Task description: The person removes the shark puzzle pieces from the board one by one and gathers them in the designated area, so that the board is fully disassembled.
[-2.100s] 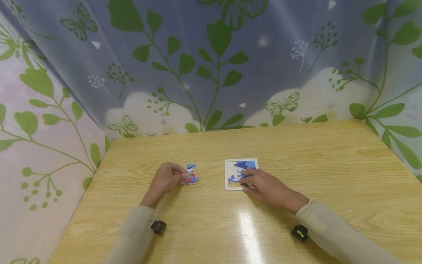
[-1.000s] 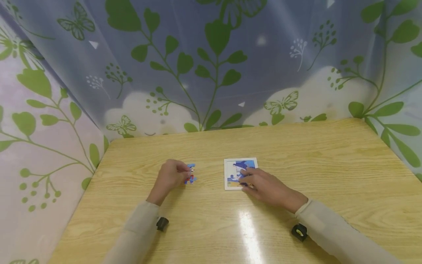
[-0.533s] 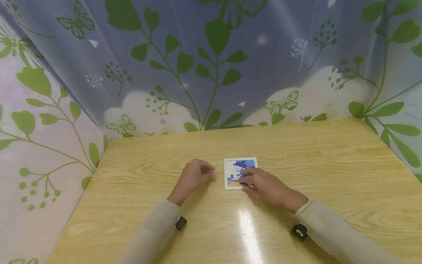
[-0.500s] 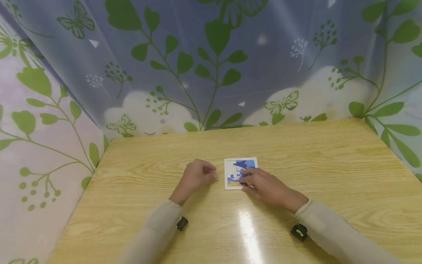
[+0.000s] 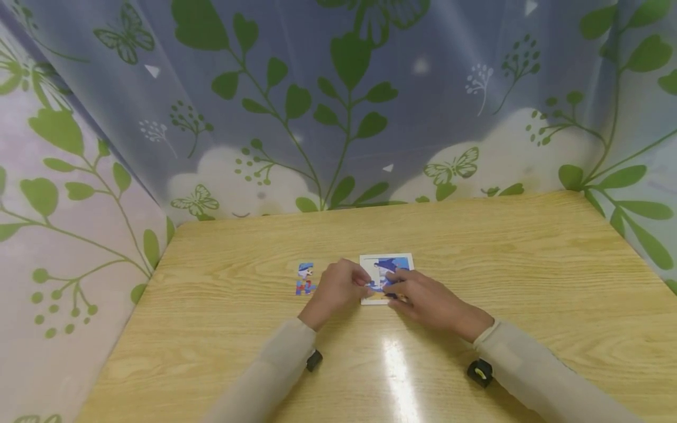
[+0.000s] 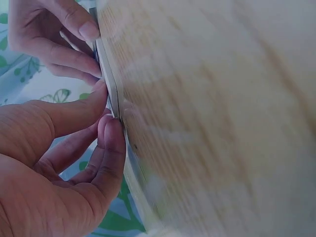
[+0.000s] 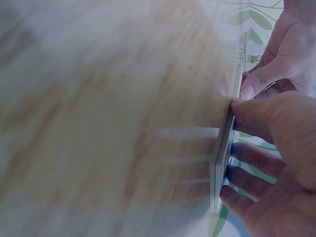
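Observation:
A square jigsaw puzzle in a white frame lies on the table, its picture of a blue sea animal partly covered by both hands. My left hand has its thumb and fingertips together at the frame's left side, seemingly pinching a small puzzle piece that the fingers hide. In the left wrist view the left thumb and fingers meet at the board's edge. My right hand rests its fingertips on the puzzle, holding it down. The right wrist view shows these fingers spread along the board. Bare white backing shows at the picture's upper left.
Left of the left hand lie loose puzzle pieces: a blue-and-white one and a red-and-blue one. The wooden table meets a leaf-patterned curtain at its back. Each wrist carries a black camera.
My left hand has moved right, from the loose pieces to the left side of the puzzle. A gap now shows between the loose pieces. The right hand has stayed still.

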### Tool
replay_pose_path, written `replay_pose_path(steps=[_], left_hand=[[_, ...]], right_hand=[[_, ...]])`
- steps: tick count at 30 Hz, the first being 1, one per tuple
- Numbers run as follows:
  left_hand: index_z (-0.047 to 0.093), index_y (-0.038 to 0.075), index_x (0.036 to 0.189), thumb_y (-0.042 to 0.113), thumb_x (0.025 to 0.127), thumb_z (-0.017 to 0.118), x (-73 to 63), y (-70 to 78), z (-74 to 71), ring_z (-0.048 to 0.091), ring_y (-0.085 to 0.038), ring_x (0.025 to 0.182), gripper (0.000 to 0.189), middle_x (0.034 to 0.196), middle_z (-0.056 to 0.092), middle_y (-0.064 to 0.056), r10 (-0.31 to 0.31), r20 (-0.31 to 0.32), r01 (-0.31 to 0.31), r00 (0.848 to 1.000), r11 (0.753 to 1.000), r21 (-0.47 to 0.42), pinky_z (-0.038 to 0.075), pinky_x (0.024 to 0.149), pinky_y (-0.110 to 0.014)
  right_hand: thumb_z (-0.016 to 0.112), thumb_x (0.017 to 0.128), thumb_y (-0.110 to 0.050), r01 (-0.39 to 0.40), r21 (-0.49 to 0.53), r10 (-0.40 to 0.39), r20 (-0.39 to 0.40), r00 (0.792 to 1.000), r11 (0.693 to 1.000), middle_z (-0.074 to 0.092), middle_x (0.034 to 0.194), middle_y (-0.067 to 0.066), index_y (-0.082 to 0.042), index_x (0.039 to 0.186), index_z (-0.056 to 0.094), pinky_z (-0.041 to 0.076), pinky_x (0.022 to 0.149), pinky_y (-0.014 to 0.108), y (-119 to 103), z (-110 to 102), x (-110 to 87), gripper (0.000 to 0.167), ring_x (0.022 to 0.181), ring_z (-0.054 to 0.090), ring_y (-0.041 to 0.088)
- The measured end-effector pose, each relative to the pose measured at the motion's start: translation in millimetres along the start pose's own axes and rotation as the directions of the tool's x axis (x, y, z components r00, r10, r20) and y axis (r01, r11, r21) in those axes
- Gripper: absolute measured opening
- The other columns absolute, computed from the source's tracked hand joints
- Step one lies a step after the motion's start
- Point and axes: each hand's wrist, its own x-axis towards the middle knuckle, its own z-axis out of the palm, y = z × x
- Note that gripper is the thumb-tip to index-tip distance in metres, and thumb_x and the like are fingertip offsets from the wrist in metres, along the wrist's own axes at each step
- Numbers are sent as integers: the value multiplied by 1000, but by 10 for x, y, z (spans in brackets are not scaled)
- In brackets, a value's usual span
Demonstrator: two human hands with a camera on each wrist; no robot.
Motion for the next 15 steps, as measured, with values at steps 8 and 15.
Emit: replay_pose_path(steps=[8, 15], left_hand=[[77, 6, 84, 11, 80, 87, 11, 3, 26, 61, -9, 69, 12, 75, 69, 1, -18, 1, 18, 1000, 1000, 11, 52, 64, -23], [76, 5, 86, 10, 81, 86, 7, 17, 30, 62, -11, 70, 12, 78, 69, -1, -31, 1, 31, 1000, 1000, -5, 53, 66, -24]], right_hand=[[71, 95, -11, -2, -5, 2, -8, 1000, 1000, 62, 132, 25, 1, 116, 73, 49, 100, 52, -10, 3, -3, 25, 123, 58, 42], [71, 95, -12, -9, -1, 9, -4, 1000, 1000, 62, 132, 25, 1, 116, 73, 50, 99, 51, -4, 1, -8, 25, 123, 57, 43]])
